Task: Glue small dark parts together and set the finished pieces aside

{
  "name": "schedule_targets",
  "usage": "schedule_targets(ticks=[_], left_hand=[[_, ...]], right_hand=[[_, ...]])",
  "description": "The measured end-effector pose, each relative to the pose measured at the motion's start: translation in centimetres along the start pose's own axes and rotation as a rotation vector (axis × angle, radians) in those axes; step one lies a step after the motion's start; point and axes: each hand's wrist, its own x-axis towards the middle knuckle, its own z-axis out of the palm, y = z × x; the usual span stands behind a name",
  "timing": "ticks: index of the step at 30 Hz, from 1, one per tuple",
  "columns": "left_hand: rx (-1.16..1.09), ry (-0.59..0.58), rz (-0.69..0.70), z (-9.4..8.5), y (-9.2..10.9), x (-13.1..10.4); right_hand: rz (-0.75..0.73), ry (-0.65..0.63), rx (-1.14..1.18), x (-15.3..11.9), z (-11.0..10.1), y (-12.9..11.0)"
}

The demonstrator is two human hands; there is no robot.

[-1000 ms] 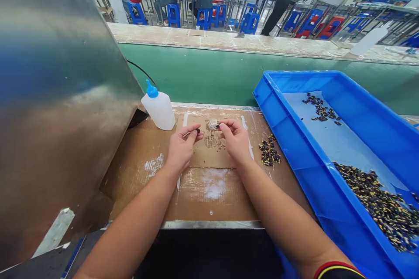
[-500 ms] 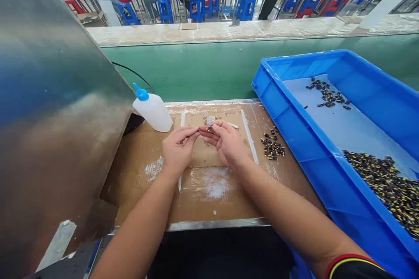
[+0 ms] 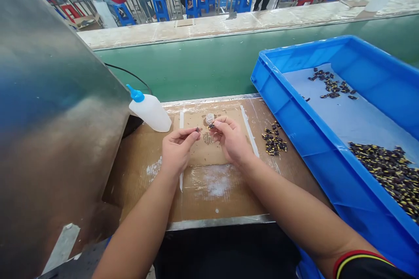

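Over the middle of the cardboard-covered table (image 3: pixel 199 200), my left hand (image 3: pixel 178 146) pinches a tiny dark piece (image 3: pixel 197 130) between thumb and fingertips. Just to its right, my right hand (image 3: pixel 231 138) is closed on a small black and yellow part (image 3: pixel 211 126). A narrow gap separates the two sets of fingertips. Behind them lies a small clear round item (image 3: pixel 210 118), and a round patterned spot (image 3: pixel 207 138) shows between the hands. A pile of black and yellow parts (image 3: pixel 275 141) rests on the cardboard right of my right hand.
A white squeeze bottle (image 3: pixel 152 113) with a blue cap leans at the left, beside a large metal panel (image 3: pixel 62 96). On the right, a big blue bin (image 3: pixel 306 139) holds many more parts. Beyond the green divider (image 3: pixel 196 65), several people sit or stand among stools.
My fingertips, together before, have moved apart, uncovering the round patterned spot. The dark piece now shows at my left fingertips. The whole view has shifted and tilted slightly.
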Motion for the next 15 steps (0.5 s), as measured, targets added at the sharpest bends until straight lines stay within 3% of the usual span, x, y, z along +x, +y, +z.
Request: schedule_targets(ticks=[2, 5, 11, 15], left_hand=[[-0.168, -0.023, -0.151, 0.2, 0.1, 0.0], [-0.303, -0.047, -0.249, 0.2, 0.5, 0.0], [-0.426, -0.047, -0.255, -0.1, 0.9, 0.3], [-0.453, -0.044, -0.259, -0.2, 1.0, 0.3]], right_hand=[[-0.085, 0.011, -0.032, -0.4, 0.2, -0.1], [-0.176, -0.053, -0.077, -1.2, 0.6, -0.2], [-0.305, -0.123, -0.227, -2.3, 1.5, -0.5], [-0.501, -0.121, -0.394, -2.7, 1.4, -0.1]])
